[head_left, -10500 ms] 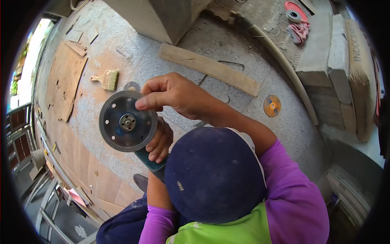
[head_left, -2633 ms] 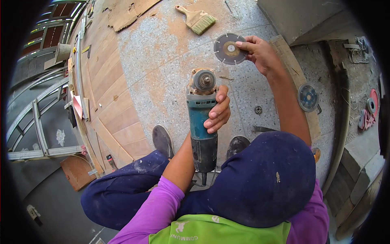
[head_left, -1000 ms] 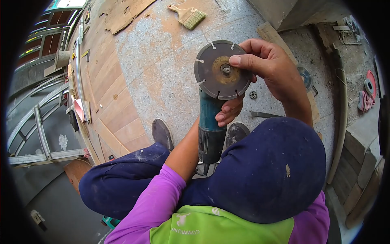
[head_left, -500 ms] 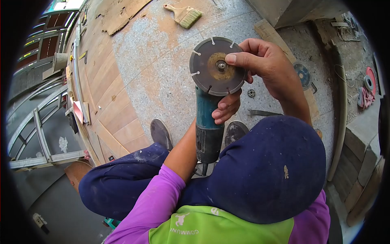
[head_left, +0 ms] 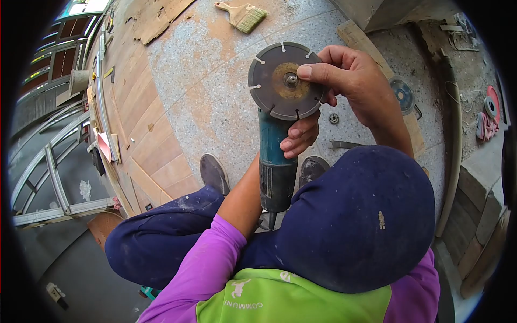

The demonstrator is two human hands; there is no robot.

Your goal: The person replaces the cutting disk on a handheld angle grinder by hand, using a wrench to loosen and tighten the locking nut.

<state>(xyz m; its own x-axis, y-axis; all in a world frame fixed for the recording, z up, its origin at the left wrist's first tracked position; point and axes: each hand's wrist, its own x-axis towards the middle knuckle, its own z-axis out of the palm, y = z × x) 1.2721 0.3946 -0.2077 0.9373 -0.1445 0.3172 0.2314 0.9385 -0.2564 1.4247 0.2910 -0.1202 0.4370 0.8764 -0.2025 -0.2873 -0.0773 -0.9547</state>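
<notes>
An angle grinder (head_left: 276,142) with a teal and black body points away from me between my knees. My left hand (head_left: 301,135) is wrapped round its body from below, with the fingertips showing on the right side. On the grinder's head lies a dark slotted cutting disc (head_left: 267,75), its brownish centre around the bare threaded spindle. My right hand (head_left: 350,78) pinches the disc's right side, thumb on top near the spindle and fingers beneath the rim. A small round metal flange nut (head_left: 334,118) rests on the floor to the right, with a flat grey metal tool (head_left: 344,144) nearer me.
A paintbrush (head_left: 245,17) lies on the dusty floor ahead. Another disc (head_left: 401,96) sits by a wooden plank (head_left: 366,48) at right. Wood-look planks (head_left: 148,129) and metal framing (head_left: 54,167) are on the left. A pink-and-red item (head_left: 489,116) lies far right.
The disc has turned slightly under my right hand, its slots shifting round counter-clockwise. Both hands, with the grinder, sit slightly higher in view.
</notes>
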